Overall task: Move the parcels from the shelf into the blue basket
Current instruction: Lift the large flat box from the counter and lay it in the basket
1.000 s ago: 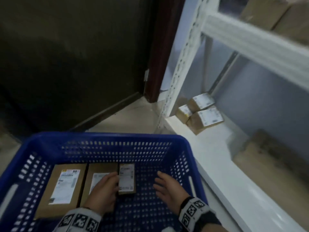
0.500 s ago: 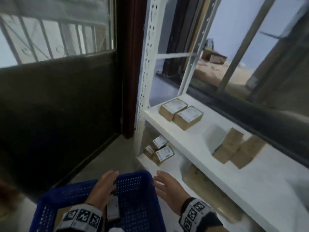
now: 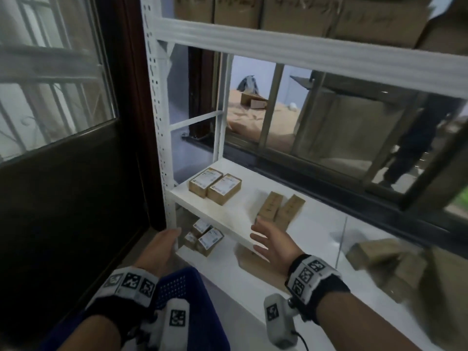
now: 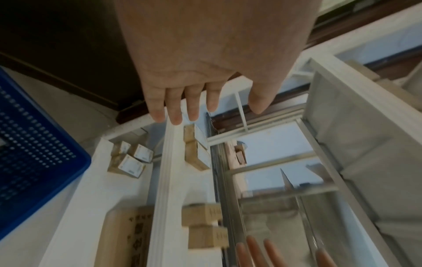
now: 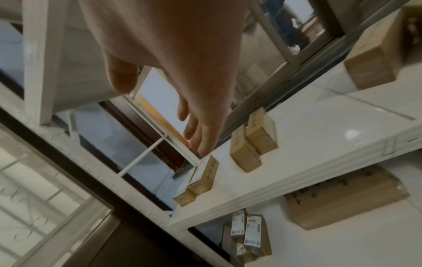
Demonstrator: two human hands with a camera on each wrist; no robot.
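Both hands are raised, empty, in front of the white shelf (image 3: pixel 215 219). My left hand (image 3: pixel 162 247) is open, fingers straight, near the shelf's left post; its fingers (image 4: pixel 173 110) point at the shelf edge. My right hand (image 3: pixel 271 239) is open with spread fingers just before the middle shelf board. On that board lie two labelled parcels (image 3: pixel 215 184) at the left and two plain brown parcels (image 3: pixel 279 209) beyond my right hand. Three small labelled parcels (image 3: pixel 203 236) lie on the lower board. The blue basket (image 3: pixel 182 292) stands below my left wrist.
A large flat carton (image 5: pixel 345 196) lies on the lower board to the right, more brown boxes (image 3: pixel 390 262) further right. Big cartons (image 3: pixel 291 11) fill the top shelf. A window (image 3: pixel 316 122) runs behind the shelf, a dark door (image 3: pixel 63 173) stands at the left.
Both hands have come up out of the basket, leaving the parcels in it, and moved toward the shelf. The head view has lifted from the basket to the shelf.
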